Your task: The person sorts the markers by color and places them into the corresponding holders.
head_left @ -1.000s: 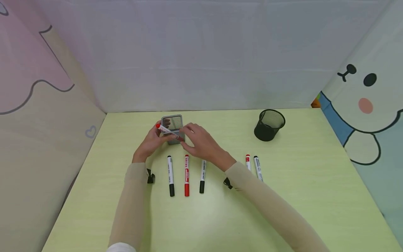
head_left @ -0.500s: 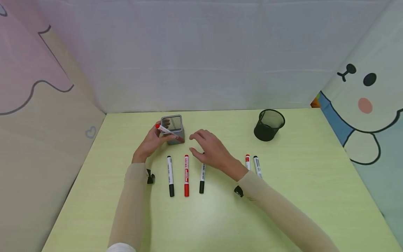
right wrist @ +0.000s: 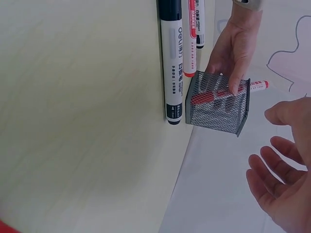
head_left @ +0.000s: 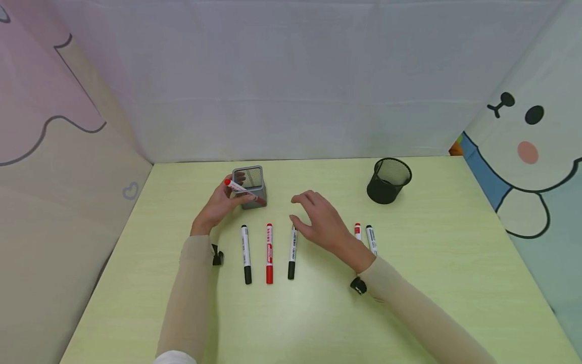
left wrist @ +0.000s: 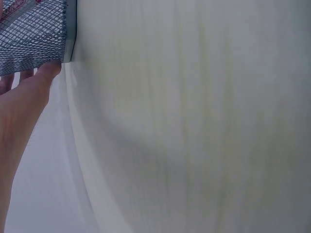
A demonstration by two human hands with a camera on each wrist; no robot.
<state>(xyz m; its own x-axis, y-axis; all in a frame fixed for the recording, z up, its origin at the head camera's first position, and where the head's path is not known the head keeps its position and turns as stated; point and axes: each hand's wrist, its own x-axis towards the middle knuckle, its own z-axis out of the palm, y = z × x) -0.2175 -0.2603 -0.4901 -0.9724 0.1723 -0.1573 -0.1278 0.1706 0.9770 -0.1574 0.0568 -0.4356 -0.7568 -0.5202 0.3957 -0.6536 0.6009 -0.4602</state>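
Observation:
In the head view my left hand point(head_left: 220, 206) grips a square grey mesh pen holder point(head_left: 263, 192) at the back left of the table, thumb across its near side. A red-and-white marker point(head_left: 237, 187) leans inside it, one end sticking out over the rim. The right wrist view shows the same holder's mesh wall point(right wrist: 214, 121) with the marker slanting behind it. My right hand point(head_left: 320, 221) hovers right of the holder with fingers apart and nothing between them. Below its thumb lies a black-capped whiteboard marker point(head_left: 292, 258), its far end close to the thumb.
A red marker point(head_left: 270, 253) and another black-capped marker point(head_left: 246, 253) lie left of it in a row. Farther right, a red marker point(head_left: 357, 231) and a black one point(head_left: 372, 240) are partly covered by my right arm. A round black mesh pen holder point(head_left: 384, 191) stands at the back right.
My right hand has let go of the red-and-white marker in the pen holder and moved right, toward me. The left hand and the holder have stayed in place.

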